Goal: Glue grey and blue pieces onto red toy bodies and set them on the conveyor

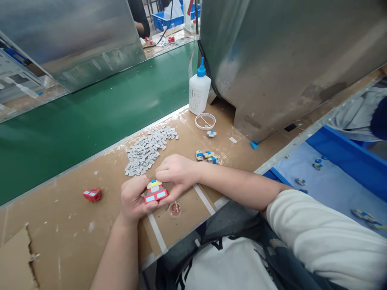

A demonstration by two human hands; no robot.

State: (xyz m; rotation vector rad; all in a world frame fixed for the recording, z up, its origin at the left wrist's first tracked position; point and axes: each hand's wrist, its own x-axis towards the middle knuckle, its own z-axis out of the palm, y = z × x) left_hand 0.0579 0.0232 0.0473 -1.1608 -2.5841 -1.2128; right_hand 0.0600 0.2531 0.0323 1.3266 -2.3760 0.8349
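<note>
In front of my body, both hands are closed around one small plastic toy part (156,196). It has a red lower section with two pale blue panels, grey in the middle, and yellow and blue at the top. My left hand (133,197) grips its left side, thumb along the lower edge. From the right and above, my right hand (178,174) holds it, with fingers curled at its top and side. Just beyond the hands lies a pile of small grey pieces (145,151). A small round dish (175,210) of reddish contents, with a thin stick in it, sits beside them.
A red toy part (92,195) lies at left. Several grey, blue and yellow parts (208,155) sit at right, near a tape ring (205,121) and a blue-capped bottle (199,90). A green belt (105,94) runs behind; a blue bin (347,155) stands right.
</note>
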